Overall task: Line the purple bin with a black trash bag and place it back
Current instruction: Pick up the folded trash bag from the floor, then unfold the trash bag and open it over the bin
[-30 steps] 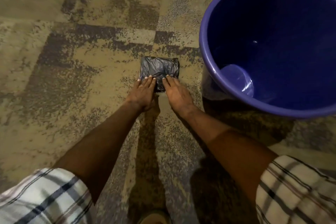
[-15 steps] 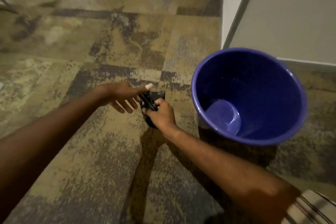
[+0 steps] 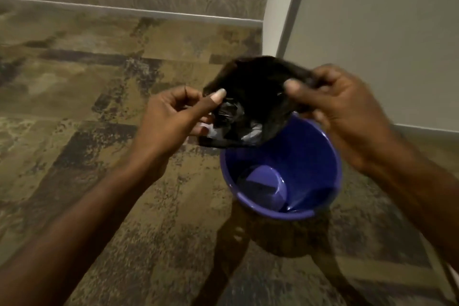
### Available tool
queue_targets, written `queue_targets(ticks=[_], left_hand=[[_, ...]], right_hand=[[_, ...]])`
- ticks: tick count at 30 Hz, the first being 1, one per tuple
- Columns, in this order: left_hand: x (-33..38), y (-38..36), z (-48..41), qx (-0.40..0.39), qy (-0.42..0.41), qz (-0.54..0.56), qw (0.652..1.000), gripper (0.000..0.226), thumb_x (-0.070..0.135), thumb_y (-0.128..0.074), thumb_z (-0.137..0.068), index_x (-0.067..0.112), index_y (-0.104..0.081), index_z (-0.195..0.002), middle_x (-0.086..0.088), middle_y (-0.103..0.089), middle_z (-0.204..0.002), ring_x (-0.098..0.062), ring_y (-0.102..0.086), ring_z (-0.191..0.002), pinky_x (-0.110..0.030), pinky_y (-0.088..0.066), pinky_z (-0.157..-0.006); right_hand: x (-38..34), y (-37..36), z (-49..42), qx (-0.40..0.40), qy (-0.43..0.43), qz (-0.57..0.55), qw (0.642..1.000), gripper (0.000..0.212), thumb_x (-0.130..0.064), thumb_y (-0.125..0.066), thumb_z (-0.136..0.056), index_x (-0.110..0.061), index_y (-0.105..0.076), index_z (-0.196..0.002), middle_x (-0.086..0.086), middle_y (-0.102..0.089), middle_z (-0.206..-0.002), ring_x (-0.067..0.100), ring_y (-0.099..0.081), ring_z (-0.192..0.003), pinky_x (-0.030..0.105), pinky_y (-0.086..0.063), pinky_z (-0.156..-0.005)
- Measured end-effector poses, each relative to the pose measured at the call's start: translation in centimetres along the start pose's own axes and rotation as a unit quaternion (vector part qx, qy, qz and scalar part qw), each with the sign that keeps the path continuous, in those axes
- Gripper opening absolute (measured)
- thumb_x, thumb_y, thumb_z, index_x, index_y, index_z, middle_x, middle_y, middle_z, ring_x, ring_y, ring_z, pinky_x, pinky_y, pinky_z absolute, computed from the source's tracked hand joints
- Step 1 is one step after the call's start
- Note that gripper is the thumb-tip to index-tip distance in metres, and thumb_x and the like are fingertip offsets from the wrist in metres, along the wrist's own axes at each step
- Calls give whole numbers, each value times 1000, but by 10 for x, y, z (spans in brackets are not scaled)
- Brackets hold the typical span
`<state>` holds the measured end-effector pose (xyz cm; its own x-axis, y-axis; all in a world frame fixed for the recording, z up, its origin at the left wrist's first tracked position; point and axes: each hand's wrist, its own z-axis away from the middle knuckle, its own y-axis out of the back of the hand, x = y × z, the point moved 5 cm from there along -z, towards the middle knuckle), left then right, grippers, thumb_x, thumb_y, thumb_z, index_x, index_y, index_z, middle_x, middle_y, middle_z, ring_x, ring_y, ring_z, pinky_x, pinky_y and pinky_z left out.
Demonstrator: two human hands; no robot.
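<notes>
A black trash bag (image 3: 255, 104), partly unfolded and blurred, hangs in the air between both hands. My left hand (image 3: 173, 119) pinches its left edge between thumb and fingers. My right hand (image 3: 340, 104) grips its upper right edge. Below the bag the purple bin (image 3: 325, 156) stands upright on the carpet with nothing inside it; the bag's lower part overlaps the bin's far rim in the view.
Patterned brown and grey carpet (image 3: 99, 131) covers the floor. A white wall corner (image 3: 280, 7) and a pale wall panel (image 3: 385, 32) rise just behind the bin. A patterned wall with a skirting strip (image 3: 124, 10) runs across the back.
The folded bag lay on the carpet under both hands, then my right hand lifted it. Now both hands hold it up over the bin and it has started to spread open.
</notes>
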<state>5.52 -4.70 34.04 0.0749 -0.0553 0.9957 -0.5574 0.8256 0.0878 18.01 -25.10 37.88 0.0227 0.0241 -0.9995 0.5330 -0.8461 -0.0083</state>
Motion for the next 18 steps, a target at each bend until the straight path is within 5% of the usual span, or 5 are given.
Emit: queue_targets(ticks=[4, 8, 14, 16, 18], left_hand=[[-14, -37, -5, -35, -7, -70, 997, 7, 22, -73, -94, 19, -79, -96, -4, -81, -83, -5, -74, -71, -23, -61, -66], [-42, -49, -9, -27, -92, -248, 964, 12, 31, -73, -95, 29, -81, -104, 12, -81, -93, 3, -75, -85, -25, -64, -76], [-53, -103, 18, -201, -176, -265, 927, 85, 60, -77, -81, 43, -34, -152, 15, -37, -159, -9, -42, -143, -35, -45, -111], [-62, -116, 24, -245, -168, -307, 904, 107, 64, -75, -79, 36, -16, -164, 10, -24, -170, -14, -33, -152, -41, -41, -117], [-68, -118, 23, -264, -155, -300, 903, 104, 60, -76, -81, 35, -19, -164, 7, -36, -166, -13, -42, -146, -41, -45, -114]], right_hand=[[-27, 66, 16, 135, 91, 86, 983, 15, -15, -64, -95, -29, -59, -92, -12, -76, -76, 6, -69, -73, 22, -53, -68], [-2, 90, 26, 190, 131, 187, 955, 6, -19, -64, -96, -21, -65, -103, -4, -74, -85, 7, -71, -78, 30, -59, -76], [70, 50, 47, -11, -7, 213, 977, 17, -25, -78, -83, -17, -64, -88, 2, -71, -87, 21, -70, -83, 37, -58, -75], [63, 41, 50, -100, -24, 65, 993, 17, -16, -77, -79, -19, -62, -86, -2, -67, -86, 15, -67, -84, 30, -59, -74], [54, 42, 52, -140, -46, -68, 987, 20, -3, -72, -78, -16, -56, -81, -1, -63, -80, 12, -65, -78, 24, -58, -67]])
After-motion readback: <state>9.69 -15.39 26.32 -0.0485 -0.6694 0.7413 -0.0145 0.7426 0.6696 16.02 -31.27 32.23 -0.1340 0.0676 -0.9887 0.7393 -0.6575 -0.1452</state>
